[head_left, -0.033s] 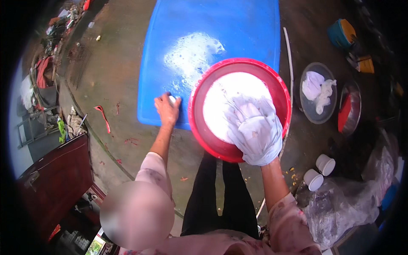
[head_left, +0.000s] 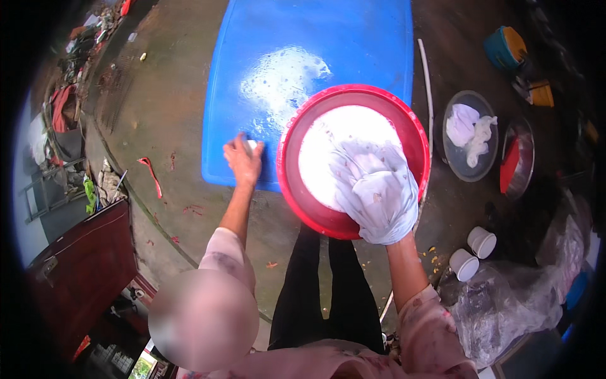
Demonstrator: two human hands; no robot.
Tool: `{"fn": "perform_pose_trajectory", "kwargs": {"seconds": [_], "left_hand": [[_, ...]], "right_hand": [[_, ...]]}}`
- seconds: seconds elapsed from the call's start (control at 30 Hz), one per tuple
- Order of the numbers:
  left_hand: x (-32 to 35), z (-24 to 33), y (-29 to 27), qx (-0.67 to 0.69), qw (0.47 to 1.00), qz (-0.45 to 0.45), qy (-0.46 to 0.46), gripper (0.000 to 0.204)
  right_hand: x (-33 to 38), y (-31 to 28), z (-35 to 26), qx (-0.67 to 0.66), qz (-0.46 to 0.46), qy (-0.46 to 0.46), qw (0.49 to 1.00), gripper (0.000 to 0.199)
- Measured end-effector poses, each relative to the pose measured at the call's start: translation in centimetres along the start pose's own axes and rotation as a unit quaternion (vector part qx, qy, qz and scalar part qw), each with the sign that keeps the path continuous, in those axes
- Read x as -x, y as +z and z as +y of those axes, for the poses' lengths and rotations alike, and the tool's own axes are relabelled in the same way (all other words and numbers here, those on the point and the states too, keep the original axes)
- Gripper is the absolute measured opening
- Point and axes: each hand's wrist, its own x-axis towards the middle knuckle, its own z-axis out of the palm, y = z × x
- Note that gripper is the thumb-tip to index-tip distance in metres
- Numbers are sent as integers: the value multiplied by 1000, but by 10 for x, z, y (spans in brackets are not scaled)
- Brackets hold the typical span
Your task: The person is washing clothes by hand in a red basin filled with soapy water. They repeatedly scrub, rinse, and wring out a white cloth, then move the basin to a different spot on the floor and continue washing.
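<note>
My left hand (head_left: 243, 161) rests at the near left corner of the blue tabletop (head_left: 360, 38), its fingers curled on a small white piece (head_left: 252, 144) that looks like a bar of soap. Beside it stands a red basin (head_left: 291, 180) with white suds (head_left: 328, 136) inside, overlapping the table's near edge. A wet, pale white cloth (head_left: 377, 189) covers my right hand, leaving only the wrist (head_left: 404, 246) bare. The cloth bunches over the right side of the basin, against the suds. Under it, my right fingers are hidden.
A foam patch (head_left: 284, 79) lies on the tabletop. To the right, a grey basin (head_left: 471, 170) holds white cloths (head_left: 470, 129), near a metal basin (head_left: 522, 170). White tubs (head_left: 464, 265) and clear plastic sheeting (head_left: 505, 309) are at the lower right. A pale pipe (head_left: 426, 82) runs along the floor.
My left hand has shifted very slightly left with the small white piece. The whole view has moved a little; the cloth and the basin look the same.
</note>
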Motion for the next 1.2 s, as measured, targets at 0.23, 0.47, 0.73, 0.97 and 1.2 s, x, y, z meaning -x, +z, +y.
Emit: {"fn": "perform_pose_trajectory", "kwargs": {"seconds": [0.23, 0.47, 0.73, 0.97, 1.2], "left_hand": [[100, 167, -36, 427, 850, -287, 110, 75], [90, 177, 3, 549, 787, -274, -64, 17], [150, 236, 9, 89, 905, -372, 188, 30], [199, 244, 1, 315, 900, -237, 187, 16], [153, 233, 33, 131, 944, -301, 37, 20]], "right_hand": [[6, -14, -8, -94, 47, 62, 992, 50], [30, -42, 43, -117, -15, 139, 983, 33], [59, 28, 45, -774, 95, 373, 503, 38], [62, 45, 116, -788, 53, 295, 537, 39], [55, 67, 88, -734, 93, 361, 568, 39]]}}
